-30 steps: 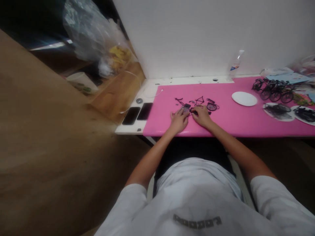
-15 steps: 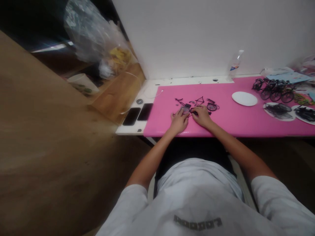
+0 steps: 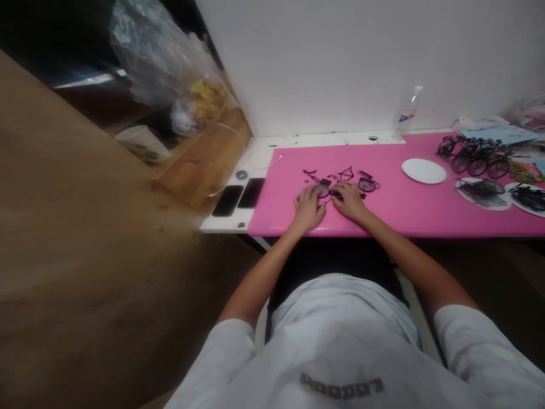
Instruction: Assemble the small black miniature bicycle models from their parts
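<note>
My left hand (image 3: 309,209) rests on the pink mat with its fingers apart, the fingertips at the near-left edge of a miniature spoked wheel (image 3: 322,191). Close beside it, my right hand (image 3: 351,201) has its fingers bent around a small black part (image 3: 336,194), mostly hidden under them. Beyond the hands lie a thin black toy bicycle frame (image 3: 346,174) and a second small wheel (image 3: 367,184). A slim curved black piece (image 3: 310,171) lies at the far left of these parts. Several smaller black bits are too tiny to name.
Two dark phones (image 3: 227,201) lie on the table's left end. To the right are a white plate (image 3: 423,171), assembled miniature bicycles (image 3: 477,162) and plates with black parts (image 3: 483,193). A clear bottle (image 3: 407,113) stands by the wall. The pink mat (image 3: 289,165) covers most of the tabletop.
My left hand has drawn back slightly to the left, uncovering more of the wheel. My right hand has stayed nearly in place over the small black part.
</note>
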Demonstrator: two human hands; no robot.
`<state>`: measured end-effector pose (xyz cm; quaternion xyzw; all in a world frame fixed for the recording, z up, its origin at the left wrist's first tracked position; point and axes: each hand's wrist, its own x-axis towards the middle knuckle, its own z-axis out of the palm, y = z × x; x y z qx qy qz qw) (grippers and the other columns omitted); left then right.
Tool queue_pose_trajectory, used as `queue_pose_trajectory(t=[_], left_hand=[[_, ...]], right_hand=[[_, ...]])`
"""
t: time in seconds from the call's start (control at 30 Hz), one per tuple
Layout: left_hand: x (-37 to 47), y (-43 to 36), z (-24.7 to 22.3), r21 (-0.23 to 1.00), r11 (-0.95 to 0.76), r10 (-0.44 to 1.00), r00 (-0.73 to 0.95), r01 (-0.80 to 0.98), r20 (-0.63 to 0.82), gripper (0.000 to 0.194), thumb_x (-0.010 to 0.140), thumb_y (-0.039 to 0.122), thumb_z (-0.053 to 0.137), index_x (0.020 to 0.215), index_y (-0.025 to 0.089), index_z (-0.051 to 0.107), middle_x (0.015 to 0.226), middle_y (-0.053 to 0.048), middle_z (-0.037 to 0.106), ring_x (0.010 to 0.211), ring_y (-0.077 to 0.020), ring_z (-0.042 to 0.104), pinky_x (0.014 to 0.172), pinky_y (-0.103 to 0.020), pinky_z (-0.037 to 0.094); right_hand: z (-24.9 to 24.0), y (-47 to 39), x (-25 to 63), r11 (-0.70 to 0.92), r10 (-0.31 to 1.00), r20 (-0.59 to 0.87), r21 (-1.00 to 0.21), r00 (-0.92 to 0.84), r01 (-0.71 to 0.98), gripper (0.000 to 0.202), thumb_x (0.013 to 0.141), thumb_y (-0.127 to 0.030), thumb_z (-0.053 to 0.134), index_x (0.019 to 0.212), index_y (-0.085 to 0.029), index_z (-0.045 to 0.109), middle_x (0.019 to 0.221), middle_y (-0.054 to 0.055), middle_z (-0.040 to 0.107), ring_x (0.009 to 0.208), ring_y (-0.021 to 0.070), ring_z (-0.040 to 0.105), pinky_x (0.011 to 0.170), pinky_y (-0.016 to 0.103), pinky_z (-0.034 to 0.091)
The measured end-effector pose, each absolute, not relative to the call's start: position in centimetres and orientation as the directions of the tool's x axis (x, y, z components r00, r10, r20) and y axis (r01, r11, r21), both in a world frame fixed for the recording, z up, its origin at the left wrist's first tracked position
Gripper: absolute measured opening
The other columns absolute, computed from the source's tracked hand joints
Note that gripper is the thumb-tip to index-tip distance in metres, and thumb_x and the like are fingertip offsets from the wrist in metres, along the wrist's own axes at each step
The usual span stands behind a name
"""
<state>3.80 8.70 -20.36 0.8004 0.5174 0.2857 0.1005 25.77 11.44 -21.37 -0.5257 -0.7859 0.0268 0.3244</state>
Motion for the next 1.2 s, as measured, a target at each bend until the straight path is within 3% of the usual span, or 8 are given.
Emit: queue_pose_trajectory(t=[0.1,0.23,0.47,0.73,0.93,1.1,1.2], left_hand=[[3.8,8.8,-20.5,0.472,-0.432,0.892,0.289,0.768,0.346,0.052,0.102,0.035,0.064,0.153,0.022,0.059,0.172,-0.021,0.052,0.161,-0.0460,0.043,0.131,-0.070,0.031],[3.8,8.8,-20.5,0.472,-0.438,0.888,0.288,0.765,0.358,0.049,0.103,0.035,0.064,0.150,0.023,0.060,0.168,-0.018,0.057,0.159,-0.0453,0.046,0.130,-0.069,0.032],[3.9,8.8,-20.5,0.463,-0.435,0.889,0.288,0.772,0.355,0.047,0.103,0.034,0.065,0.148,0.022,0.062,0.165,-0.020,0.060,0.157,-0.0424,0.049,0.130,-0.066,0.033],[3.5,8.9,-20.4,0.475,-0.502,0.854,0.327,0.722,0.405,0.050,0.102,0.038,0.068,0.149,0.023,0.061,0.169,-0.018,0.055,0.160,-0.0360,0.048,0.132,-0.060,0.034],[3.4,8.9,-20.3,0.443,-0.653,0.750,0.440,0.614,0.494,0.048,0.102,0.038,0.066,0.147,0.022,0.063,0.177,-0.020,0.045,0.162,-0.0371,0.047,0.130,-0.063,0.040],[3.4,9.1,-20.6,0.431,-0.771,0.636,0.528,0.468,0.564,0.047,0.100,0.028,0.066,0.147,0.023,0.063,0.177,-0.020,0.045,0.165,-0.0385,0.045,0.130,-0.068,0.044],[3.3,9.2,-20.7,0.441,-0.840,0.540,0.570,0.317,0.619,0.049,0.098,0.018,0.064,0.147,0.020,0.062,0.175,-0.021,0.045,0.165,-0.0355,0.047,0.133,-0.064,0.044]], right_hand=[[-21.1,11.2,25.6,0.471,0.813,0.538,-0.384,-0.221,0.795,0.030,0.103,-0.033,0.063,0.120,-0.023,0.087,0.145,0.013,0.073,0.142,0.0383,0.053,0.125,0.063,0.044],[-21.1,10.9,25.4,0.455,0.830,0.508,-0.378,-0.230,0.806,0.028,0.101,-0.030,0.065,0.116,-0.025,0.089,0.152,0.011,0.070,0.150,0.0432,0.045,0.125,0.071,0.041],[-21.7,11.4,25.7,0.436,0.848,0.478,-0.385,-0.228,0.813,0.034,0.104,-0.035,0.061,0.120,-0.021,0.088,0.156,0.014,0.068,0.152,0.0432,0.045,0.127,0.071,0.042],[-22.1,11.6,26.0,0.443,0.857,0.450,-0.391,-0.253,0.806,0.038,0.099,-0.036,0.069,0.131,-0.021,0.084,0.157,0.014,0.066,0.152,0.0459,0.045,0.124,0.072,0.043],[-22.2,11.7,26.1,0.497,0.830,0.476,-0.392,-0.291,0.774,0.034,0.097,-0.031,0.070,0.128,-0.022,0.083,0.152,0.012,0.070,0.152,0.0462,0.045,0.126,0.073,0.042],[-22.2,11.7,26.0,0.545,0.799,0.524,-0.422,-0.295,0.725,0.020,0.095,-0.027,0.072,0.113,-0.023,0.078,0.146,0.014,0.073,0.153,0.0448,0.047,0.125,0.072,0.043],[-22.1,11.7,26.0,0.590,0.775,0.555,-0.462,-0.303,0.662,0.014,0.093,-0.026,0.074,0.106,-0.025,0.070,0.137,0.014,0.074,0.156,0.0436,0.045,0.125,0.070,0.045]])
